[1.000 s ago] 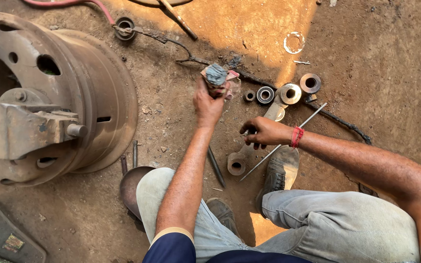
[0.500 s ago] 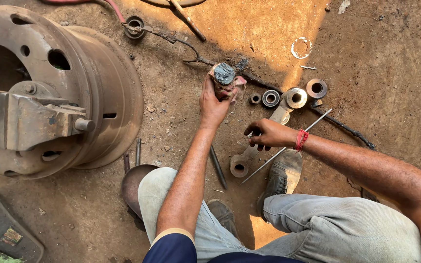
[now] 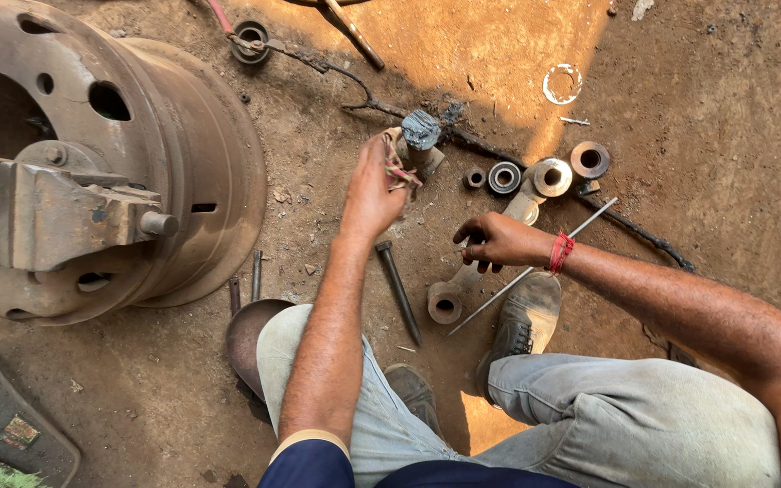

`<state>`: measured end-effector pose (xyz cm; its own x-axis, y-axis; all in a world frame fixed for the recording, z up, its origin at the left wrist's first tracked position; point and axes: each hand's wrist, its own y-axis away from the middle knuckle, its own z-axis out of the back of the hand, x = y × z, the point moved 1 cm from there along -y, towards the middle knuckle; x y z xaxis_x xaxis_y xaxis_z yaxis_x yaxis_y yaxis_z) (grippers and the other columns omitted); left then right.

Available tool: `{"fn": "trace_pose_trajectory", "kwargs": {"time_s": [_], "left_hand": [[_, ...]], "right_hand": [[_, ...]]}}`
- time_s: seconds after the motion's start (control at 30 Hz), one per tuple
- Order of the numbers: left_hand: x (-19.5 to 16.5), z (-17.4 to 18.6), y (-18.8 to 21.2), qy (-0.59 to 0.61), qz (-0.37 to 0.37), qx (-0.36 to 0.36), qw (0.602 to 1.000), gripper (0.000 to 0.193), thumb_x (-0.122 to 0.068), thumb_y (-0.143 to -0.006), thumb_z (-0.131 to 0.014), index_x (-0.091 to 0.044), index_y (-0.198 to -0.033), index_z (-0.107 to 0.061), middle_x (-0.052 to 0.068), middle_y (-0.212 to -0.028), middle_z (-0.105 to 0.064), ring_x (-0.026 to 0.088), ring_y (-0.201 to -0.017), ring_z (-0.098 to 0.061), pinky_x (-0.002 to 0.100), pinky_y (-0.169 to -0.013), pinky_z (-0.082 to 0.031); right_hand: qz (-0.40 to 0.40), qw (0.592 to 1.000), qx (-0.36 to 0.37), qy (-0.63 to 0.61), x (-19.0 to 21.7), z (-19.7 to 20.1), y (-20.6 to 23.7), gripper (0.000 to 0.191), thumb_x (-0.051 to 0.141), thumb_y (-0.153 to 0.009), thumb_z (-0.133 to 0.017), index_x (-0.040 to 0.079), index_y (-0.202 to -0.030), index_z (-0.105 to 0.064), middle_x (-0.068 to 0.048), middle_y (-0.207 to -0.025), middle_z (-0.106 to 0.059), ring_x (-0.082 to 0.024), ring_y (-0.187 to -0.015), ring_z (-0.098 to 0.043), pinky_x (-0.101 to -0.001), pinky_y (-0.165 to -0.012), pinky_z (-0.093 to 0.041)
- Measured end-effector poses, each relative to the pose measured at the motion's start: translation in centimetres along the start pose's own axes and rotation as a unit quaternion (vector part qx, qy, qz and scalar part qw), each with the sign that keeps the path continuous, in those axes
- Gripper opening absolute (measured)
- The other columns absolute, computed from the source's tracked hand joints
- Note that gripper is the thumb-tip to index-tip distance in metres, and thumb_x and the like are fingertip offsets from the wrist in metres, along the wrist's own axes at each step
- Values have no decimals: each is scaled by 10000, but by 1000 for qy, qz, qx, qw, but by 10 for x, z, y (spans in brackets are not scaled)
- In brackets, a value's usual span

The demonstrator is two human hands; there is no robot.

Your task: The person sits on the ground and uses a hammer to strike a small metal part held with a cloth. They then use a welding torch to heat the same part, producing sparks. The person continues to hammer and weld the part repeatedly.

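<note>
My left hand (image 3: 374, 188) is raised over the dirt floor and grips a grey, greasy cylindrical metal part (image 3: 420, 132) together with a frayed reddish rag (image 3: 398, 170). My right hand (image 3: 497, 242), with a red thread at the wrist, hovers with curled fingers; nothing shows inside it. It sits just above a flat metal link arm (image 3: 449, 298) with a round eye at each end. A thin steel rod (image 3: 589, 220) lies slanted under that wrist.
A large rusty wheel rim (image 3: 183, 172) carrying a rusty vise (image 3: 56, 212) fills the left. Bearings and rings (image 3: 503, 177) lie in a row past the hands, a black punch (image 3: 399, 291) and a metal bowl (image 3: 248, 336) near my knees. My shoe (image 3: 524, 327) rests by the rod.
My left hand has tilted the grey part and rag slightly, staying over the same spot. My right hand has stayed curled above the link arm.
</note>
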<state>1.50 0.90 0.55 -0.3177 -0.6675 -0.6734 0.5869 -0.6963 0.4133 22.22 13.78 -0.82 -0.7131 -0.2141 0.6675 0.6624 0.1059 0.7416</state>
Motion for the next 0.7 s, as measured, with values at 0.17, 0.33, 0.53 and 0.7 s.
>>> {"fn": "trace_pose_trajectory", "kwargs": {"time_s": [0.17,0.33,0.53,0.7], "left_hand": [[-11,34,29,-37,-140,-95,985,652,-27,-779,-732,20,-1393,-517,212,-1398,-557,391,-1169,-652,463,-962,-576],[-17,23,87,104,-95,-62,988,415,-39,-738,-665,-66,-1152,-667,147,-1056,-751,319,-1007,-747,431,-858,-607],[-49,-47,95,-7,-98,82,992,153,-300,-761,-747,-267,-901,-799,79,-865,-778,298,-806,-750,453,-710,-606],[-31,-66,80,7,-180,42,983,188,-188,-751,-707,-212,-918,-790,77,-890,-785,309,-851,-751,470,-717,-604]], "right_hand": [[-1,1000,-6,-19,1,1,6,442,229,-941,-668,53,-1343,-621,-85,-1004,-794,-159,-774,-777,-312,-619,-628],[-14,999,-20,28,-11,18,17,416,280,-958,-653,69,-1317,-665,-104,-982,-805,-137,-744,-733,-318,-618,-590],[-50,996,-55,59,-14,43,33,431,318,-983,-650,0,-1271,-696,-137,-1008,-775,-199,-802,-734,-347,-679,-583],[-37,977,-70,197,42,58,78,418,343,-959,-655,73,-1277,-683,-111,-912,-777,-212,-737,-764,-371,-643,-607]]}}
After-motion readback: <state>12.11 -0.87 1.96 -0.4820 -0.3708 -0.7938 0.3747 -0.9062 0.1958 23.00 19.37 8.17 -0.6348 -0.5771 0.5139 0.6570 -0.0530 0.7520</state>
